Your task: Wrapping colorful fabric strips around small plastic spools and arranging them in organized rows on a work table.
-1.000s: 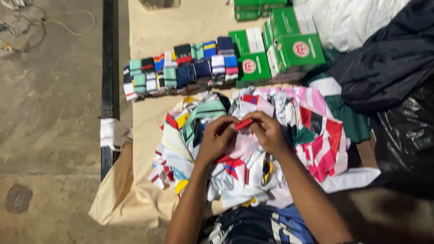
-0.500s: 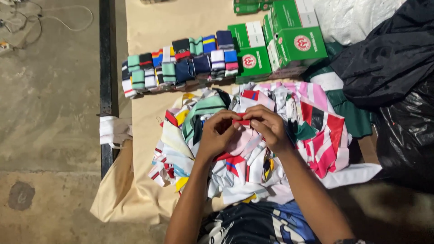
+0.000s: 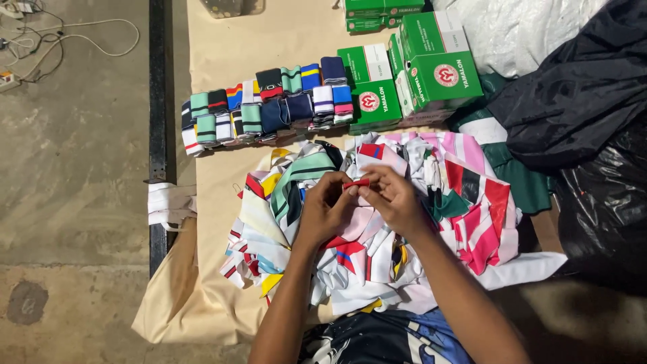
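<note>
Between both hands (image 3: 357, 202), red strip (image 3: 356, 183) pinched

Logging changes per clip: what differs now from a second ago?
Little. Both hands, left hand and right hand, keep pinching the small red piece above the cloth pile, barely shifted. The folded stack and green boxes stayed put.

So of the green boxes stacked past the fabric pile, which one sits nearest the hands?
The lower-left green box, right beside the row of folded striped bands. It lies closest to the hands; the other boxes sit farther right or farther up.
</note>
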